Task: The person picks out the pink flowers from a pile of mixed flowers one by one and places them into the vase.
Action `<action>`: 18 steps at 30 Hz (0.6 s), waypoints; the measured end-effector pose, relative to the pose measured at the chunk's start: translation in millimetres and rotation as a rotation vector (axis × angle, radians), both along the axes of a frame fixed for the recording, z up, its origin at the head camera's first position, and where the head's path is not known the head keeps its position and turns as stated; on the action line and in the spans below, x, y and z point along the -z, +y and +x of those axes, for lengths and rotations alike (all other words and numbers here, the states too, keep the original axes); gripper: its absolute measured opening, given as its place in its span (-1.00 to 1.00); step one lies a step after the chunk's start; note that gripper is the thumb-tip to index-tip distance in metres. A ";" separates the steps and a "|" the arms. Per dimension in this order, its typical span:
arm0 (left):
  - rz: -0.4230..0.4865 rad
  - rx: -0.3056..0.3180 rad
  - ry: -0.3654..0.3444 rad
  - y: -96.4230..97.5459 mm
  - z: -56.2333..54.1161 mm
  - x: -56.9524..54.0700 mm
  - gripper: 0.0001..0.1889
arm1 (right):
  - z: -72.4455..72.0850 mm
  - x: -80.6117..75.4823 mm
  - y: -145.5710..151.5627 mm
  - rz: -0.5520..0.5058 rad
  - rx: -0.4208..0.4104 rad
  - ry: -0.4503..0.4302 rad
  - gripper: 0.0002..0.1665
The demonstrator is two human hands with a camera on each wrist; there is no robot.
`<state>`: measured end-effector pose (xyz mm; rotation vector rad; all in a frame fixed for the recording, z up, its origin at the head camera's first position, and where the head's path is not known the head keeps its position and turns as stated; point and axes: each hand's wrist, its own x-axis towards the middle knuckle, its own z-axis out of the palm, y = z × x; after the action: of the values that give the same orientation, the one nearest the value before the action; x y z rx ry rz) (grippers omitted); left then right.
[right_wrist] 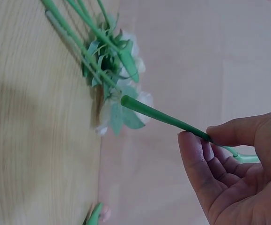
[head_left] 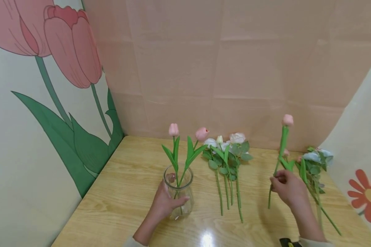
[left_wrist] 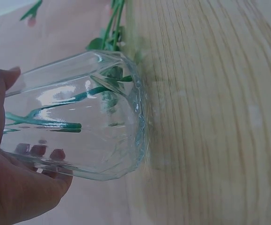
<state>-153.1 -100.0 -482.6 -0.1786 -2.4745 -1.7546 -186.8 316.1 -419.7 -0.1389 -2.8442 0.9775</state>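
A clear glass vase [head_left: 185,202] stands on the table, and my left hand [head_left: 165,200] grips it round its side, thumb in front. Two pink tulips [head_left: 173,130] lean apart in it, their green stem ends [left_wrist: 69,125] showing through the glass in the left wrist view. Over the right part of the table, my right hand [head_left: 289,188] pinches another pink tulip [head_left: 287,120] by its stem between thumb and fingers. That tulip is held upright, and its bare stem end [right_wrist: 128,101] points out from the fingers in the right wrist view.
Between the hands lie several white flowers [head_left: 237,138] with green leaves, stems toward me. More flowers, pink and pale blue [head_left: 316,156], lie at the right beside my right forearm. A dark object [head_left: 285,242] sits at the front edge. A pink backdrop [head_left: 219,68] rises behind the wooden table [head_left: 117,185].
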 end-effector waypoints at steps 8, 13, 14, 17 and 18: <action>-0.012 0.001 0.003 0.2 -0.1 0.3 -0.04 | 6.0 -5.3 -13.6 0.000 -0.008 0.051 -0.60; -0.014 0.000 -0.002 -0.4 0.0 0.5 -0.03 | 8.7 -10.7 -19.1 -0.014 -0.013 0.041 -0.58; -0.012 0.001 -0.001 -0.5 -0.1 0.5 -0.03 | 9.2 -11.8 -20.1 -0.015 -0.015 0.039 -0.57; -0.004 0.005 0.005 -0.8 0.2 -0.2 -0.04 | 10.3 -14.5 -22.7 -0.014 -0.021 0.036 -0.55; -0.004 0.005 0.005 -0.7 0.5 -0.6 -0.04 | 10.6 -15.1 -23.5 -0.016 -0.022 0.034 -0.55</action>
<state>-152.6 -100.7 -482.0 -0.1898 -2.4765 -1.7488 -176.2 292.6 -404.6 -0.0922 -2.8133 0.9979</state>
